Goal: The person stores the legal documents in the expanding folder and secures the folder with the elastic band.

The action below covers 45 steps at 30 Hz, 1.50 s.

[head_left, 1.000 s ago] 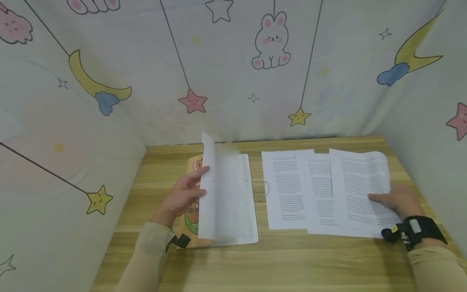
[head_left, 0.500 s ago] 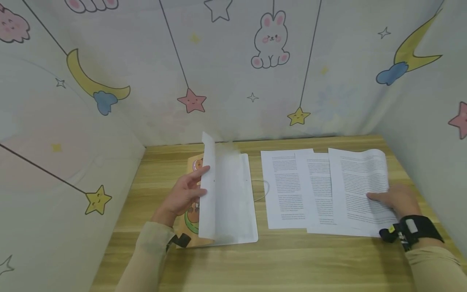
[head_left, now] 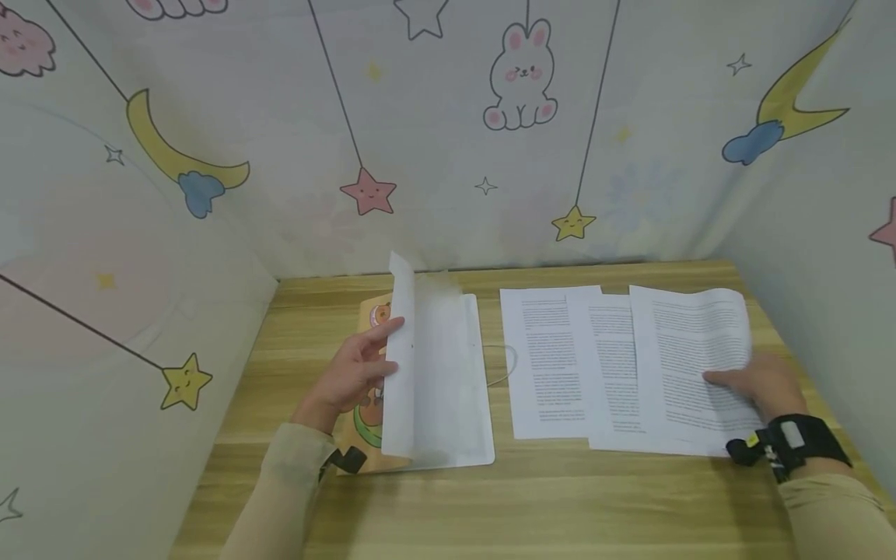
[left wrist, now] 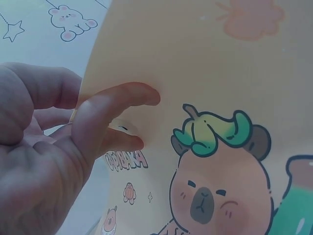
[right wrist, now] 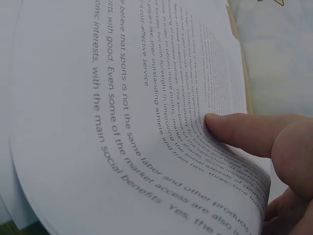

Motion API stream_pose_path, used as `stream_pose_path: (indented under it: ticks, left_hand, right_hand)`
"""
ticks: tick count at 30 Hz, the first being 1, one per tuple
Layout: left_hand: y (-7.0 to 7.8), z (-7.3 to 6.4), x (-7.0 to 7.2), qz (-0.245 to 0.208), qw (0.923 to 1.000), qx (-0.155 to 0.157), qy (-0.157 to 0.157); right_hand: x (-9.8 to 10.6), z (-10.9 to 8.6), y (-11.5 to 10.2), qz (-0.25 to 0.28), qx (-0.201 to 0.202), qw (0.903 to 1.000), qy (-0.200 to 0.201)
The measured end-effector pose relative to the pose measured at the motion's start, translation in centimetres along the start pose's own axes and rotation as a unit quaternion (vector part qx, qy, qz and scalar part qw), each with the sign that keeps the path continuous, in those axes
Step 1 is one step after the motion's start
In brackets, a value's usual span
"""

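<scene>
A folder [head_left: 455, 389] with a white inside lies on the left part of the table. Its raised cover [left wrist: 220, 196], orange with a cartoon capybara outside, is pinched at the edge by my left hand [head_left: 343, 381]. In the left wrist view, the fingers of the left hand [left wrist: 54, 132] lie on both sides of this cover. To the right, a printed sheet [head_left: 689, 342] bends up along its right side. My right hand [head_left: 770, 385] grips that side, thumb on top of the print; its other fingers are mostly hidden behind the paper in the right wrist view.
Two more printed sheets, the left one [head_left: 549, 365] and the middle one [head_left: 616, 373], lie partly under the gripped sheet. A thin cord loop [head_left: 516, 362] sticks out from the folder's right edge. Cartoon-printed cloth walls [head_left: 448, 117] enclose the wooden table [head_left: 546, 505] behind and at the sides.
Both hands keep their places and their holds. The sheet's curled upper right corner shifts very slightly, and the head view drifts a little.
</scene>
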State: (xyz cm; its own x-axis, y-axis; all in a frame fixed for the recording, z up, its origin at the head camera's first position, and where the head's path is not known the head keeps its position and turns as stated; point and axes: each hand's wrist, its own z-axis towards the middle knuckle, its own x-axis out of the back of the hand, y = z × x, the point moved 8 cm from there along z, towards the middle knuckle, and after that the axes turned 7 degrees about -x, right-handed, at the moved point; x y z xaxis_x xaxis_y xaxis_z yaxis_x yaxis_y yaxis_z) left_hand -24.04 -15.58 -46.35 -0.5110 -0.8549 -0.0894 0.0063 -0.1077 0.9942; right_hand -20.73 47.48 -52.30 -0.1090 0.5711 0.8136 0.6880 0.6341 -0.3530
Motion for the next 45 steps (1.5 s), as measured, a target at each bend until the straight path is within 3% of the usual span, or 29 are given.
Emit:
stream_pose_path:
  ticks: [18, 27, 31, 39, 45]
  left_hand:
    - [0.2, 0.3, -0.3, 0.002, 1.0, 0.0, -0.008]
    - [0.2, 0.4, -0.3, -0.002, 0.9999, -0.004, -0.013]
    - [0.1, 0.5, -0.3, 0.001, 0.9999, -0.001, -0.011]
    - [0.0, 0.4, -0.2, -0.002, 1.0, 0.001, -0.008]
    - [-0.1, 0.4, -0.3, -0.007, 0.9999, 0.013, -0.002]
  right_hand:
    - [0.6, 0.5, 0.5, 0.018, 0.011, 0.9993, 0.03]
    - [0.2, 1.3, 1.9, 0.024, -0.024, 0.9994, -0.011]
    - [0.3, 1.4, 1.8, 0.007, -0.011, 0.9996, -0.025]
    - [0.1, 1.3, 1.7, 0.037, 0.004, 0.9974, -0.061]
    - [0.3, 0.9, 1.1, 0.024, 0.063, 0.9963, -0.053]
